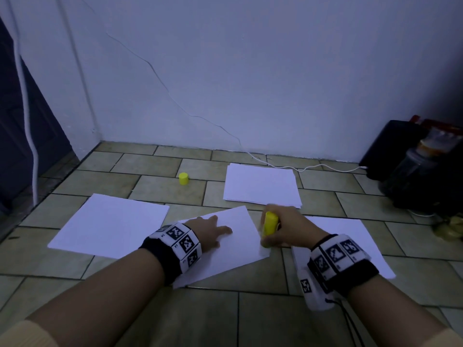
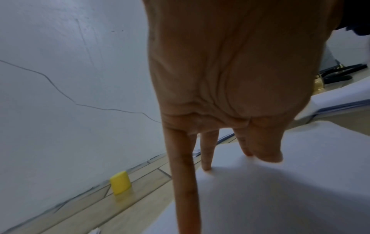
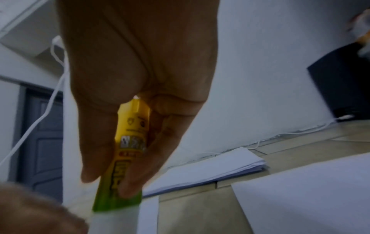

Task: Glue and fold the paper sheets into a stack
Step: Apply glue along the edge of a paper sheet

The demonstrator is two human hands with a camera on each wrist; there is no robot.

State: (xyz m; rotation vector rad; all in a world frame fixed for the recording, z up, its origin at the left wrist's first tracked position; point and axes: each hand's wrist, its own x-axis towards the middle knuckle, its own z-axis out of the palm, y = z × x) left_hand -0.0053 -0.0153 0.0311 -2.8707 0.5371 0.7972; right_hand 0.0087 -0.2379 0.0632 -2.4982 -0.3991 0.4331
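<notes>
R hand (image 1: 283, 227) grips glue stick (image 1: 270, 223), L hand (image 1: 213, 230) on sheet (image 1: 240, 249)

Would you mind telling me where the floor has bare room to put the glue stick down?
Bare tile lies around the yellow cap, between the left sheet and the paper stack, and along the near floor. It is crowded around the centre sheet, where both hands work: left hand, right hand.
</notes>
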